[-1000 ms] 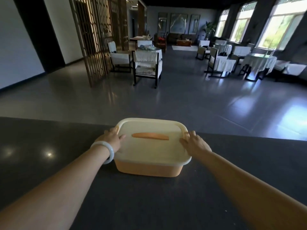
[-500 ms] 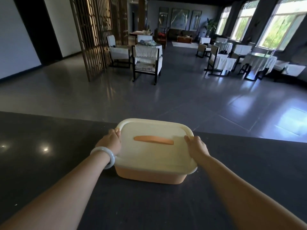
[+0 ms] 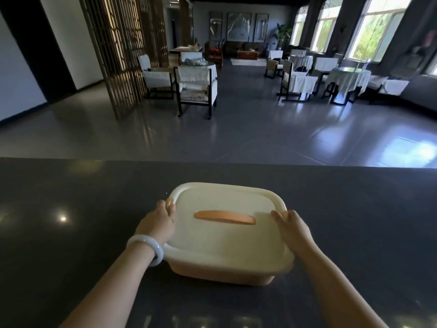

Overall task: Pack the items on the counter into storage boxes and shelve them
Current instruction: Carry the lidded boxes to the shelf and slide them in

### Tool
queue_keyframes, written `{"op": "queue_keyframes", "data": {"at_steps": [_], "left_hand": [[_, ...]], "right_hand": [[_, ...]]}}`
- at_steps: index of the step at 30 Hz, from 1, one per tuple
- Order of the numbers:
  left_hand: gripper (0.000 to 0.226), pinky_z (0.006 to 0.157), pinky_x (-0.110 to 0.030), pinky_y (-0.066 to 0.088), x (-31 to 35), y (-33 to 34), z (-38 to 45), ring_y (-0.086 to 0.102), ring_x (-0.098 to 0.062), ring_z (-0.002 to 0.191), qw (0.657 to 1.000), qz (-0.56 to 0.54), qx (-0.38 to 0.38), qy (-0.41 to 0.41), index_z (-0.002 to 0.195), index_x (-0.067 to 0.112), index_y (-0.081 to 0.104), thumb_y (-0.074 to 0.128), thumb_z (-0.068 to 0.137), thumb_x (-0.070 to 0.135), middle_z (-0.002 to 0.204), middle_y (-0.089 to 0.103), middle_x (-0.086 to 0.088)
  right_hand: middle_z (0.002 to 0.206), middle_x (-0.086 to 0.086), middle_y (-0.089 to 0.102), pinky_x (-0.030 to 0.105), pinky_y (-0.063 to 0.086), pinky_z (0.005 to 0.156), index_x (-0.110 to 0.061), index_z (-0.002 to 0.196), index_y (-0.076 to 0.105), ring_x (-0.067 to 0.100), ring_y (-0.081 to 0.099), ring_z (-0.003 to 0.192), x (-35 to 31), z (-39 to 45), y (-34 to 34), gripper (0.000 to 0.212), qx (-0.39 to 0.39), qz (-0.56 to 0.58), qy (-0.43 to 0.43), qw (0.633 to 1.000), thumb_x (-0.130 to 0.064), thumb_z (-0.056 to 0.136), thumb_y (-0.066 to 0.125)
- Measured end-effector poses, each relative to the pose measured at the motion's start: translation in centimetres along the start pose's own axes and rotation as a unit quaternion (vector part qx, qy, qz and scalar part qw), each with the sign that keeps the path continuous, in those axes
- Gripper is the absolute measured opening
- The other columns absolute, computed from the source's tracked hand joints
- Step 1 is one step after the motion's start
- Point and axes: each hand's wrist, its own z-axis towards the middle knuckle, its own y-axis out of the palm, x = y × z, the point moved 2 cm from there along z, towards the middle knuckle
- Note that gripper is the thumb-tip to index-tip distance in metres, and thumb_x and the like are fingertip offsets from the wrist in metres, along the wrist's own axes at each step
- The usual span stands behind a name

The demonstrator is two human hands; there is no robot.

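Note:
An orange storage box (image 3: 222, 273) with a cream lid (image 3: 227, 235) and an orange lid handle (image 3: 224, 217) sits on the dark counter (image 3: 71, 233) in front of me. My left hand (image 3: 158, 223), with a white bangle on its wrist, grips the lid's left edge, thumb on top of the rim. On the opposite side my right hand (image 3: 292, 227) holds the right edge, fingers curled over the rim. The lid is closed, so the box's contents are hidden.
The counter's far edge (image 3: 236, 163) runs across the view behind the box. Beyond it lies a grey tiled floor with white-covered chairs (image 3: 196, 86), a wooden lattice screen (image 3: 118, 50) at left and covered tables (image 3: 347, 79) near the windows at right.
Both hands have slid from resting on the lid to gripping its side edges. The box now sits nearer to me on the counter, farther from the far edge.

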Motion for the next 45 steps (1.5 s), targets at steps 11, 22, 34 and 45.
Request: {"op": "queue_keyframes", "data": {"at_steps": [11, 22, 34, 45], "left_hand": [[0.036, 0.053, -0.033, 0.038, 6.4, 5.1, -10.5, 0.059, -0.019, 0.069, 0.996, -0.007, -0.053, 0.068, 0.099, 0.021, 0.043, 0.024, 0.100, 0.051, 0.080, 0.058, -0.005], [0.035, 0.054, -0.031, 0.037, 19.2, 13.1, -21.9, 0.055, -0.017, 0.065, 0.977, -0.061, -0.098, 0.180, 0.084, 0.017, 0.048, 0.038, 0.099, 0.047, 0.074, 0.056, -0.002], [0.037, 0.056, -0.034, 0.039, 43.0, 28.5, -37.8, 0.057, -0.024, 0.068, 0.905, -0.082, -0.186, 0.375, 0.081, 0.014, 0.051, 0.044, 0.097, 0.046, 0.074, 0.060, -0.007], [0.035, 0.066, -0.035, 0.040, 62.0, 43.6, -53.1, 0.058, -0.031, 0.081, 0.793, -0.043, -0.307, 0.524, 0.083, 0.017, 0.052, 0.048, 0.094, 0.050, 0.082, 0.063, -0.006]], "right_hand": [[0.081, -0.003, 0.062, 0.029, 0.037, 0.054, -0.020, 0.084, 0.054, 0.015, 0.057, 0.074, 10.6, -7.7, -10.4, 0.034, 0.070, 0.038, 0.039, 0.996, -0.054, 0.085, 0.054], [0.072, -0.002, 0.064, 0.028, 0.035, 0.049, -0.014, 0.078, 0.058, 0.017, 0.058, 0.065, 23.4, -13.1, -26.7, 0.037, 0.180, 0.058, 0.078, 0.979, -0.050, 0.084, 0.062], [0.071, -0.003, 0.062, 0.026, 0.038, 0.050, -0.016, 0.077, 0.056, 0.013, 0.057, 0.064, 43.5, -24.2, -47.2, 0.032, 0.368, 0.141, 0.182, 0.901, -0.046, 0.085, 0.064], [0.086, 0.008, 0.068, 0.044, 0.053, 0.077, -0.010, 0.092, 0.062, 0.029, 0.064, 0.082, 56.4, -34.8, -58.7, 0.033, 0.500, 0.168, 0.310, 0.791, -0.041, 0.086, 0.066]]}}
